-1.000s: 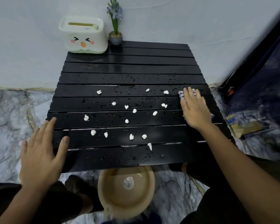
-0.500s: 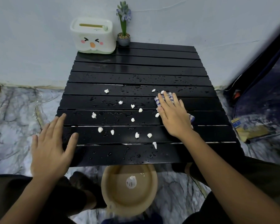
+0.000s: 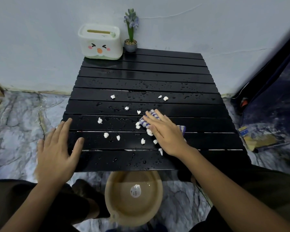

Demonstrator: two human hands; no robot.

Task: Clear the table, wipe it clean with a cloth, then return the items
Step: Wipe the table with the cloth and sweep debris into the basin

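A low black slatted table (image 3: 157, 77) stands against the wall, wet with droplets and strewn with several small white bits (image 3: 106, 135). My right hand (image 3: 167, 133) lies flat on a blue-and-white striped cloth (image 3: 145, 122), pressing it onto the middle slats; some white bits are bunched against the cloth's left edge. My left hand (image 3: 57, 151) rests flat with fingers spread on the table's front left corner, holding nothing. A white tissue box with a cartoon face (image 3: 100, 41) and a small potted purple flower (image 3: 131, 30) stand at the table's back left.
A tan plastic basin (image 3: 134, 196) sits on the marble floor just below the table's front edge, between my knees. Dark fabric and a yellow-blue packet (image 3: 256, 138) lie on the floor to the right. The wall is right behind the table.
My right hand has slid the cloth leftward from the table's right side to its middle, pushing white bits along. My left hand has stayed on the front left corner.
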